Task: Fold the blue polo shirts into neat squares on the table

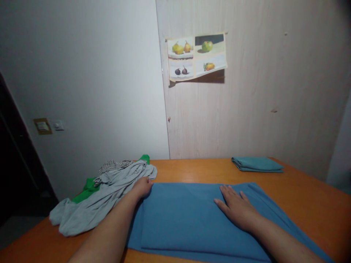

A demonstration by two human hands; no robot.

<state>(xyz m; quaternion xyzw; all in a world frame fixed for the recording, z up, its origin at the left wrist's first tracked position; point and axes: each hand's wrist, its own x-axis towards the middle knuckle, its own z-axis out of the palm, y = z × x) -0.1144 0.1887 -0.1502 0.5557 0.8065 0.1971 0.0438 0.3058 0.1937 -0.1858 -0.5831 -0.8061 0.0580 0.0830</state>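
A blue cloth (186, 219) lies folded in layers on the orange-brown table in front of me. At its far left corner my left hand (143, 187) is closed, fingers pinching the edge of the fabric. My right hand (238, 207) rests flat on the cloth's right part, fingers spread, palm down. Beyond the right hand the fabric reaches on to the right, a lower layer showing. The near right edge is partly hidden by my right forearm.
Left of the cloth lies a crumpled pile of grey clothing (93, 210), with a green cloth (89, 190) and a patterned fabric (113, 166). A folded teal cloth (257, 164) sits at the table's (192, 171) far right. Behind, a fruit poster (196, 56) hangs on the wall.
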